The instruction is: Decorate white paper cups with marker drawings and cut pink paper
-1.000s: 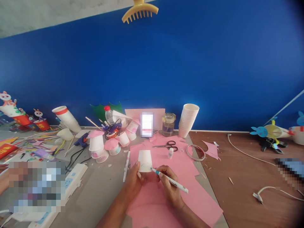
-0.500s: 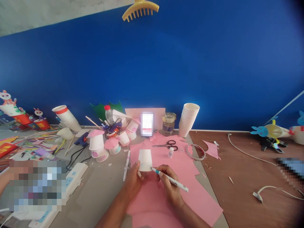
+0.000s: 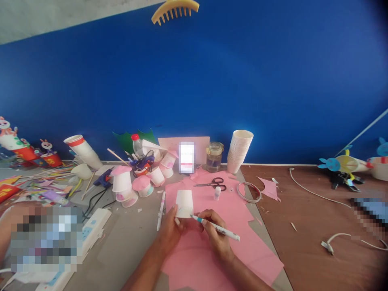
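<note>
My left hand [image 3: 169, 233] grips the rim of a white paper cup [image 3: 184, 202] that stands upside down on a pink paper sheet [image 3: 212, 250]. My right hand [image 3: 216, 236] is closed round a white marker with a teal tip [image 3: 216, 228]. The tip touches the cup's lower right side, where faint coloured marks show. Both hands rest on the pink sheet near the table's front.
Scissors [image 3: 212, 184], a small glue bottle [image 3: 217, 193] and a tape ring [image 3: 249, 192] lie behind the cup. A stack of white cups [image 3: 239, 151], a glass jar [image 3: 214, 157], decorated cups [image 3: 123, 184] and a pen [image 3: 160, 210] are nearby. Cables [image 3: 309, 190] cross the right side.
The view has shifted slightly. The marker tip stays at the cup's lower right and the left hand keeps its hold.
</note>
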A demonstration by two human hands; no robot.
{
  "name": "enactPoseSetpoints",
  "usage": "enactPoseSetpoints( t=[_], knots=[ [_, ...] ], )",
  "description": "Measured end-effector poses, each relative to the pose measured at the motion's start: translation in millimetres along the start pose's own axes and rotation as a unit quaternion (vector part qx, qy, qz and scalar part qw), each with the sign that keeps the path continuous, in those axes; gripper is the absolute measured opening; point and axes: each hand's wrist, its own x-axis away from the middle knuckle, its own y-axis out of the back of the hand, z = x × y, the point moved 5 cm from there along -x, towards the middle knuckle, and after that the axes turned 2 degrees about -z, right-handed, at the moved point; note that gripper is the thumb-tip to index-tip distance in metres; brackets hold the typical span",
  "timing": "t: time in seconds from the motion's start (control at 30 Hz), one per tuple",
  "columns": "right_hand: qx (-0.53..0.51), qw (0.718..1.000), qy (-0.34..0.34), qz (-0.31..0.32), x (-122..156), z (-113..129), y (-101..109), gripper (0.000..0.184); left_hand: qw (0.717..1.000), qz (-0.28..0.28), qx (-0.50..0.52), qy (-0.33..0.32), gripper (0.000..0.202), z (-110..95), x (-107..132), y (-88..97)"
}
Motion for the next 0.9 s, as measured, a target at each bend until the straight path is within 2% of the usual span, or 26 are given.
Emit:
enactPoseSetpoints(
  t=[0.13,0.3,0.9],
  knots=[
    [0.007,1.000,0.002,-0.017,-0.6,-1.8,1.8,0.019,1.000,-0.021,0.003,-0.003,0.043,0.5,-1.5,3.4],
    [-0.022,1.000,-0.016,-0.003,-0.2,-6.9,1.8,0.017,1.000,0.006,-0.003,-0.007,0.045,0.3,-2.1,0.8],
    [-0.064,0.997,-0.032,-0.015,-1.5,-9.2,4.0,0.017,1.000,-0.018,-0.002,-0.009,0.044,0.4,-2.1,2.7]
  ],
)
